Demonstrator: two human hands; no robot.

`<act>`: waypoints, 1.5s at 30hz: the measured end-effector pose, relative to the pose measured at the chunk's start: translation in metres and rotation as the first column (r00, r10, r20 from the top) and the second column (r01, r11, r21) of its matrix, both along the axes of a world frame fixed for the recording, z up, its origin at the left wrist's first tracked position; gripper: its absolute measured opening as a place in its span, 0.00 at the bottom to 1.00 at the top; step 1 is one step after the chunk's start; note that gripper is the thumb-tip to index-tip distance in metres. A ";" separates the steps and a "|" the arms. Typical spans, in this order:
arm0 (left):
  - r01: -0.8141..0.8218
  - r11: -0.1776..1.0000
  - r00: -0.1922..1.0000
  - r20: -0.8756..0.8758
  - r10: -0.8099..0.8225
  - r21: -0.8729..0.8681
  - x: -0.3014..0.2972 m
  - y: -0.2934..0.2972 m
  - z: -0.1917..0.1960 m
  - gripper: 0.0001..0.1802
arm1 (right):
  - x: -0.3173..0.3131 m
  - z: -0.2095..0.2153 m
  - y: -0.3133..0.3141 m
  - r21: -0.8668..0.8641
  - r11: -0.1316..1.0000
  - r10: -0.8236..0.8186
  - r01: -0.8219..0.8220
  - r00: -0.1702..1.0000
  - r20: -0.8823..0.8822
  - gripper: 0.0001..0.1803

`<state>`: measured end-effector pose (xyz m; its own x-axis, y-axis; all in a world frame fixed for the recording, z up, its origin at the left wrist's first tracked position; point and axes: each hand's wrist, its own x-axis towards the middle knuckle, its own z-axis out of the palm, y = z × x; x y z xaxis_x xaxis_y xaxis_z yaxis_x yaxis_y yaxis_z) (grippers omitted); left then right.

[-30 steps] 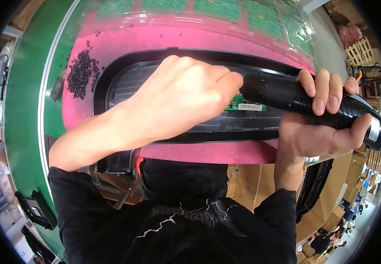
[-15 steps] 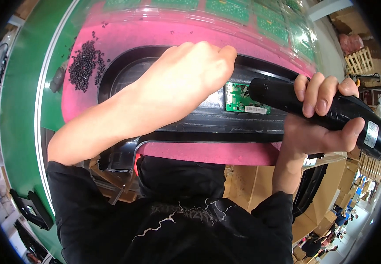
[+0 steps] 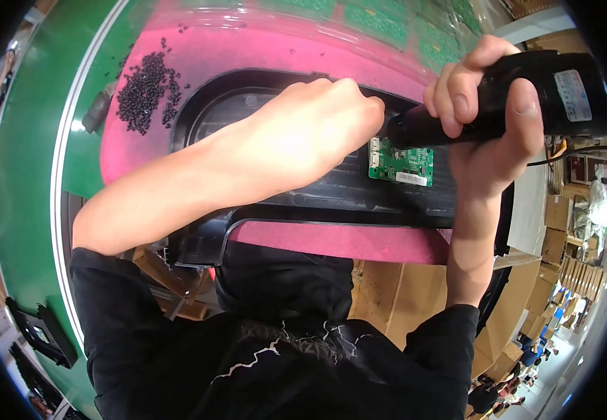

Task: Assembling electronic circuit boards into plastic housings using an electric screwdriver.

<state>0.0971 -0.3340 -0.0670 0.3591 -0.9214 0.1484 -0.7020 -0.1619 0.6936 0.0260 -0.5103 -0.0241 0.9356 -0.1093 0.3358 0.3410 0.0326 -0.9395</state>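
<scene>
My right hand (image 3: 482, 133) is wrapped round a black electric screwdriver (image 3: 538, 70), which lies nearly level with its tip end over a green circuit board (image 3: 401, 166). The board rests inside a long black plastic housing (image 3: 345, 210). Just left of the screwdriver's tip, my left hand (image 3: 324, 129) is closed, back of the hand up. Its fingertips are hidden beneath it, so I cannot make out what they hold. The screwdriver's bit and the board's upper edge are also covered.
A pile of small black screws (image 3: 149, 91) lies on the pink mat (image 3: 331, 239), left of the housing. Clear plastic trays (image 3: 359, 24) with green boards stand along the far side. Cardboard boxes (image 3: 401, 294) sit below the near edge. A cable (image 3: 576, 150) trails at right.
My right hand and the screwdriver have swung upward and farther away, the tool now more level. The left hand has shifted slightly right, nearer the screwdriver's tip. The view has shifted a little.
</scene>
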 end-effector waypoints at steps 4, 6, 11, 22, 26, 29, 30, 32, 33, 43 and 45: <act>-0.011 0.999 0.999 -0.030 0.012 0.035 0.002 -0.001 -0.002 0.12 | 0.000 -0.007 0.001 0.211 0.976 0.040 -0.051 0.998 0.056 0.18; -0.011 0.999 0.994 -0.106 0.006 -0.044 0.002 -0.001 -0.003 0.10 | -0.008 -0.007 0.003 0.244 0.970 -0.019 0.002 0.998 0.066 0.20; -0.008 0.999 0.998 -0.068 0.005 -0.038 0.004 0.002 -0.003 0.07 | -0.019 -0.007 -0.002 0.239 0.970 -0.014 -0.043 0.973 0.232 0.26; 0.074 0.984 0.982 -0.160 -0.100 -0.160 0.001 -0.010 -0.010 0.05 | -0.043 0.018 -0.006 0.473 0.880 -0.180 0.035 0.947 0.265 0.24; 0.142 0.965 0.976 -0.130 -0.173 -0.219 0.004 -0.013 -0.009 0.05 | -0.041 0.014 -0.006 0.468 0.884 -0.147 0.001 0.950 0.276 0.25; 0.216 0.965 0.945 -0.217 -0.246 -0.152 0.007 -0.011 -0.010 0.06 | -0.036 0.009 -0.011 0.408 0.895 0.073 -0.182 0.961 0.267 0.26; 0.233 0.961 0.937 -0.231 -0.263 -0.146 0.006 -0.012 -0.010 0.08 | -0.038 0.011 -0.013 0.382 0.911 0.082 -0.157 0.975 0.205 0.28; 0.193 0.980 0.955 -0.219 -0.198 -0.046 0.004 -0.013 -0.003 0.10 | -0.038 0.005 -0.017 0.333 0.922 0.149 -0.199 0.974 0.170 0.29; 0.138 0.989 0.972 -0.198 -0.125 0.056 0.004 -0.012 0.000 0.12 | -0.035 0.000 -0.015 0.325 0.925 0.150 -0.198 0.975 0.165 0.30; -0.041 0.997 0.997 -0.063 0.037 -0.060 0.000 -0.006 -0.006 0.20 | -0.029 -0.009 0.004 0.171 0.978 0.104 -0.122 0.988 0.113 0.30; -0.023 1.000 0.996 -0.087 0.022 -0.016 0.001 -0.004 0.000 0.23 | -0.035 0.000 0.015 0.119 0.993 0.010 -0.007 1.000 -0.023 0.29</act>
<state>0.0984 -0.3384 -0.0672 0.3918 -0.9107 0.1310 -0.6355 -0.1649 0.7543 -0.0094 -0.4955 -0.0245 0.9442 -0.1392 0.2984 0.3177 0.1471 -0.9367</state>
